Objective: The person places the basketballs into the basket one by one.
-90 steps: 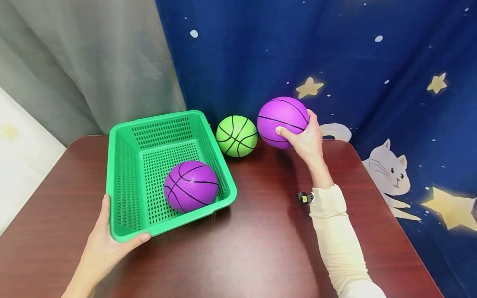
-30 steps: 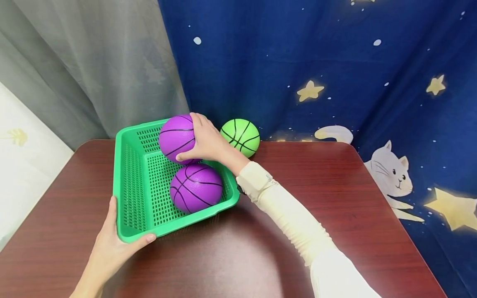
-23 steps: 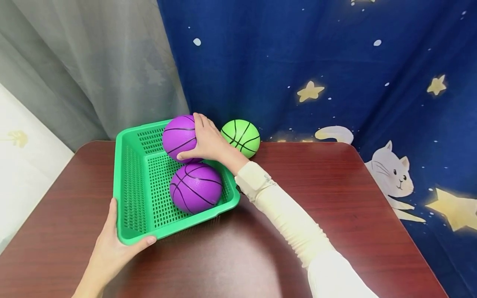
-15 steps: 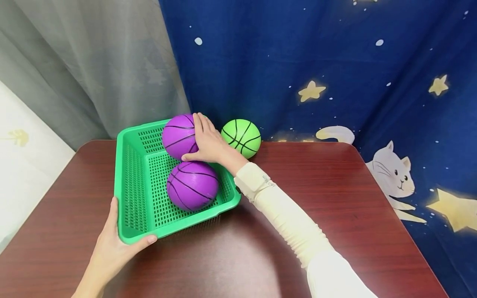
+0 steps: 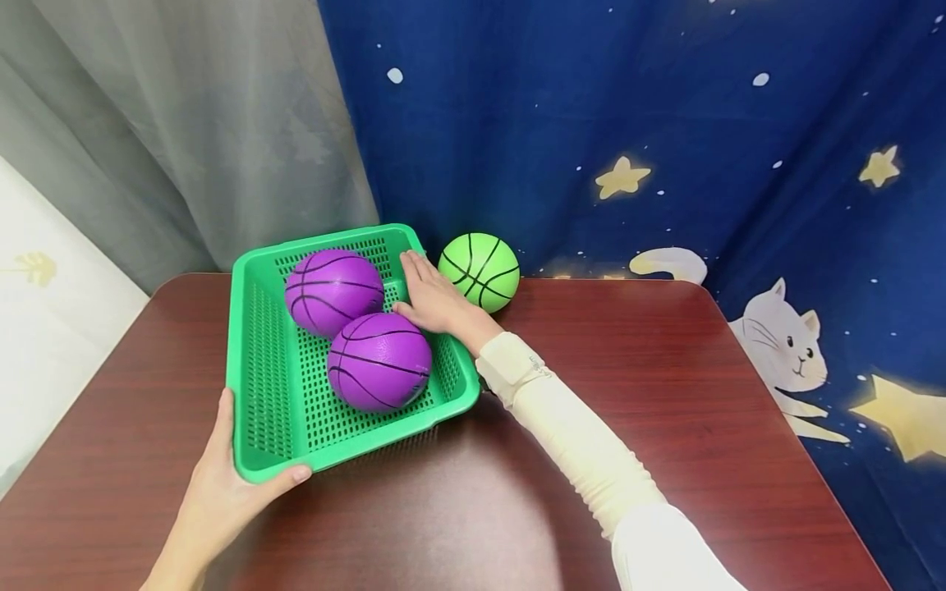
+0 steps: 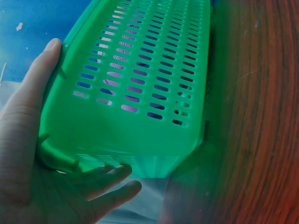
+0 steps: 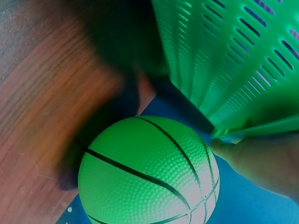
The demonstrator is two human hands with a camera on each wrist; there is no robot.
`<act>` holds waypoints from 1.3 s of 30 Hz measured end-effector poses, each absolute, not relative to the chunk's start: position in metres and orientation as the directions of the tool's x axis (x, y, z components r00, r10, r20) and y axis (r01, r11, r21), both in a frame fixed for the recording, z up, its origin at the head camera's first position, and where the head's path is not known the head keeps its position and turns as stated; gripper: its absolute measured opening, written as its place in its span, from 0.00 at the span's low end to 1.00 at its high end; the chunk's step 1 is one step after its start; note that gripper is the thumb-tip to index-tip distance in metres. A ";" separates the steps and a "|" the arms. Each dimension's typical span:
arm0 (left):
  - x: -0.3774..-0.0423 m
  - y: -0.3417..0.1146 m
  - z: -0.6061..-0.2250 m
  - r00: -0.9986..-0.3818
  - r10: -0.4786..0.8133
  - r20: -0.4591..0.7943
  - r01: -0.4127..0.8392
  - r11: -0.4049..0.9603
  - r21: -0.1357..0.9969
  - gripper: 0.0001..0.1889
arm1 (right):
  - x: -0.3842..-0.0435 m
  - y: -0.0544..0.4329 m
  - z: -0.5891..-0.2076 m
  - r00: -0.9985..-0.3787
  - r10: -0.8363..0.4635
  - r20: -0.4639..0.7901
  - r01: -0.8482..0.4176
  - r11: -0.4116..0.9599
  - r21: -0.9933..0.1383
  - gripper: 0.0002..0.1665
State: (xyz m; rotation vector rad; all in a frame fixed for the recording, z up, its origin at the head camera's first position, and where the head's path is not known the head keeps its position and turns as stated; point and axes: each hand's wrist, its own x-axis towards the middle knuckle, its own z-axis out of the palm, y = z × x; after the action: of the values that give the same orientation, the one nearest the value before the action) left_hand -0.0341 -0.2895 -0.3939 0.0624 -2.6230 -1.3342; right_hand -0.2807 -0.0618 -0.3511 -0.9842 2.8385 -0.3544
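Note:
In the head view, a green plastic basket with slotted walls stands on the table, holding two purple basketballs. One basketball sits toward the back; the other, nearer basketball sits at the front right. My left hand grips the basket's front-left corner, thumb along the front rim. The left wrist view shows its fingers curling round that corner under the rim. My right hand lies over the right rim, fingers straight, holding no ball. Just outside that wall rests a green basketball, large in the right wrist view.
The dark red wooden table has rounded back corners. Behind it hang a grey curtain and a blue curtain printed with stars and a cat.
My right hand carried a purple basketball from the table's back right into the basket and let it go. That ball has settled back left. The left hand keeps its grip.

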 end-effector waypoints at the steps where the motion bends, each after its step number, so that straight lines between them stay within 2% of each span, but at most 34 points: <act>1: -0.034 -0.290 -0.394 -0.980 -0.127 0.152 0.048 0.592 0.805 0.64 | -0.281 -0.062 -0.351 -0.780 -0.625 -0.029 -0.598 0.759 -0.258 0.48; 6: -0.034 -0.289 -0.393 -0.982 -0.118 0.151 0.054 0.583 0.811 0.64 | -0.280 -0.060 -0.352 -0.773 -0.635 0.003 -0.610 0.742 -0.278 0.48; 10: -0.034 -0.289 -0.393 -0.981 -0.112 0.157 0.064 0.581 0.811 0.64 | -0.282 -0.053 -0.354 -0.771 -0.628 0.107 -0.623 0.708 -0.333 0.44; 16: -0.035 -0.289 -0.393 -0.984 -0.115 0.135 0.045 0.573 0.818 0.64 | -0.290 -0.031 -0.353 -0.777 -0.539 0.324 -0.629 0.655 -0.420 0.35; 19: -0.034 -0.289 -0.394 -0.985 -0.120 0.123 0.034 0.569 0.822 0.64 | -0.296 -0.018 -0.352 -0.810 -0.477 0.341 -0.585 0.683 -0.436 0.36; 26: -0.034 -0.290 -0.395 -0.986 -0.124 0.115 0.025 0.567 0.823 0.64 | -0.311 0.007 -0.358 -0.867 -0.366 0.337 -0.475 0.812 -0.340 0.44; 31: -0.034 -0.290 -0.394 -0.985 -0.119 0.128 0.038 0.570 0.821 0.64 | -0.318 0.017 -0.370 -0.892 -0.297 0.340 -0.394 0.880 -0.267 0.55; 35: -0.035 -0.290 -0.393 -0.984 -0.119 0.136 0.043 0.574 0.817 0.64 | -0.321 0.023 -0.380 -0.916 -0.213 0.340 -0.306 0.918 -0.250 0.65; 39: -0.035 -0.291 -0.393 -0.984 -0.121 0.128 0.035 0.579 0.815 0.64 | -0.321 0.028 -0.383 -0.927 -0.161 0.340 -0.257 0.930 -0.262 0.69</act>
State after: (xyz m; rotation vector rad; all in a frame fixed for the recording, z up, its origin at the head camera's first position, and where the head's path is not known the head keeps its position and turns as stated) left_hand -0.0351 -0.2912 -0.3928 0.0728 -2.6378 -1.3666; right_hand -0.3207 0.0275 -0.3834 -0.3776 3.3976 -0.5344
